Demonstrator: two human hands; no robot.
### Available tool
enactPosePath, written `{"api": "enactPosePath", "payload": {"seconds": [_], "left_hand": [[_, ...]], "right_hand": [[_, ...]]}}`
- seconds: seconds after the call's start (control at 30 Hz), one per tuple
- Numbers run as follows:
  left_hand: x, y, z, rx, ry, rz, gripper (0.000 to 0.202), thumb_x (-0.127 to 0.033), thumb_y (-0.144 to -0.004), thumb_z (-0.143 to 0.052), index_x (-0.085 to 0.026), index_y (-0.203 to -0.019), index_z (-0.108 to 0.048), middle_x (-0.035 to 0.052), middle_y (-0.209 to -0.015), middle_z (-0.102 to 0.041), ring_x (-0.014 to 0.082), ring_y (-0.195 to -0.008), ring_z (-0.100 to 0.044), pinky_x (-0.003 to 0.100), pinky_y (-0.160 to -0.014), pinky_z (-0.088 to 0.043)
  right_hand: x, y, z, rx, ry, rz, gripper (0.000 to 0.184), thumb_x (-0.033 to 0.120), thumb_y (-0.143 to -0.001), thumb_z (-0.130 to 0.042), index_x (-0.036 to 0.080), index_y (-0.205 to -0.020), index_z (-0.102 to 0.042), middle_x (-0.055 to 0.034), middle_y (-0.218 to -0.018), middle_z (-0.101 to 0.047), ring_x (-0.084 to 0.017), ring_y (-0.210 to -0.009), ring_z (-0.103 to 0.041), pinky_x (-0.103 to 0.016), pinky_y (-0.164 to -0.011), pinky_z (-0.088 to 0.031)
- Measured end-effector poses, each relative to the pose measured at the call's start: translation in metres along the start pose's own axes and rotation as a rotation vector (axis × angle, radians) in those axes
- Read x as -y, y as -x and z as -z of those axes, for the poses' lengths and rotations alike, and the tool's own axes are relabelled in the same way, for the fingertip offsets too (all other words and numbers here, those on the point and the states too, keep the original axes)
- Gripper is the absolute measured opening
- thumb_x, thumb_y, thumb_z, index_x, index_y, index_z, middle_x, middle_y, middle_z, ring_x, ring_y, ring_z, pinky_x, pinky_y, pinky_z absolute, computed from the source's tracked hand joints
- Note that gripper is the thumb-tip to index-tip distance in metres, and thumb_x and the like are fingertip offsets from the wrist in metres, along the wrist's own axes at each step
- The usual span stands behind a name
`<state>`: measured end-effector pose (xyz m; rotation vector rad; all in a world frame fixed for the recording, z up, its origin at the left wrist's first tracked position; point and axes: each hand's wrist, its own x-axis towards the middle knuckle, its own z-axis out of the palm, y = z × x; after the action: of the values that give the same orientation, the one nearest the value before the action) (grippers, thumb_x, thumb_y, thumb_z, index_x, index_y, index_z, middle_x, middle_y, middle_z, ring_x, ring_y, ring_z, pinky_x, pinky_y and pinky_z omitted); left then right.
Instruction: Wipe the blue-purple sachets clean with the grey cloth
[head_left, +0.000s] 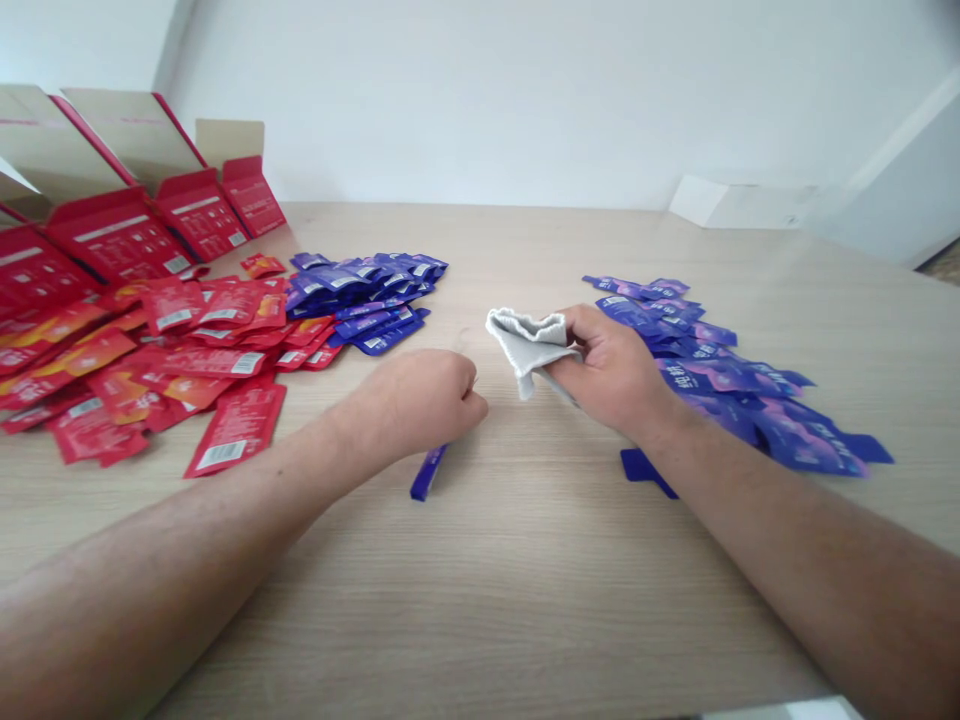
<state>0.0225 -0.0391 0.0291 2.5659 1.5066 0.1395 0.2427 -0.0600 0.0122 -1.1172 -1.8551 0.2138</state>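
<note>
My left hand (pixel 431 400) is closed in a fist over the middle of the table, thumb against the curled fingers. From beneath it a narrow blue packet (pixel 427 475) sticks out, seen edge-on; the rest is hidden by the hand, and the fingers seem to grip it. Pinched between the thumb and fingers of my right hand (pixel 611 370) is a folded grey-white cloth (pixel 529 340) with a ruffled edge, held above the tabletop. Just beyond that hand lies a spread of flat blue-purple packets (pixel 750 400), partly covered by my right forearm.
Red and orange packets (pixel 225 310) lie heaped at the left, beside a pile of blue packets (pixel 367 285). Several open red cartons (pixel 202 215) stand behind them. A white box (pixel 739 203) sits at the back right near the wall. A white object (pixel 795 711) shows at the bottom edge.
</note>
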Motion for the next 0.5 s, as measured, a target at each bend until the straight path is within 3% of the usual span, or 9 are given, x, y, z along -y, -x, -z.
{"api": "enactPosePath", "payload": {"seconds": [0.1,0.23,0.4,0.5], "left_hand": [[0.0,-0.001,-0.004,0.033,0.071,-0.048,0.041,-0.055,-0.081,-0.053,-0.02,-0.06,-0.059,0.0041,-0.056,-0.054,0.0174,-0.056,-0.049,0.029,-0.057,-0.029],[0.012,0.0,-0.003,0.025,0.016,0.047,0.051,-0.071,-0.073,-0.056,-0.021,-0.072,-0.063,0.0065,-0.065,-0.059,0.0228,-0.069,-0.056,0.028,-0.062,-0.033],[0.017,0.006,-0.012,0.109,0.009,0.102,0.066,-0.076,-0.054,-0.069,-0.023,-0.094,-0.064,0.0085,-0.076,-0.064,0.0282,-0.079,-0.06,0.029,-0.067,-0.037],[0.014,0.003,-0.017,0.148,0.016,0.068,0.076,-0.074,-0.051,-0.072,-0.024,-0.108,-0.062,0.0095,-0.085,-0.067,0.0269,-0.077,-0.061,0.029,-0.064,-0.037]], "right_hand": [[-0.001,0.0,-0.001,-0.006,-0.007,0.012,0.012,0.02,-0.081,-0.067,0.021,-0.093,-0.067,-0.0003,-0.09,-0.066,-0.016,-0.08,-0.059,-0.03,-0.073,-0.046],[-0.001,0.0,-0.003,-0.018,-0.006,0.009,0.013,0.019,-0.081,-0.066,0.022,-0.095,-0.066,-0.0002,-0.091,-0.066,-0.016,-0.081,-0.06,-0.03,-0.073,-0.046],[-0.001,0.0,-0.001,-0.001,0.008,0.016,0.014,0.018,-0.08,-0.067,0.022,-0.094,-0.066,0.0,-0.089,-0.065,-0.016,-0.079,-0.058,-0.029,-0.073,-0.044],[-0.001,0.0,-0.001,0.017,0.016,0.028,0.014,0.017,-0.08,-0.067,0.021,-0.093,-0.066,0.0005,-0.087,-0.064,-0.015,-0.077,-0.056,-0.028,-0.072,-0.043]]}}
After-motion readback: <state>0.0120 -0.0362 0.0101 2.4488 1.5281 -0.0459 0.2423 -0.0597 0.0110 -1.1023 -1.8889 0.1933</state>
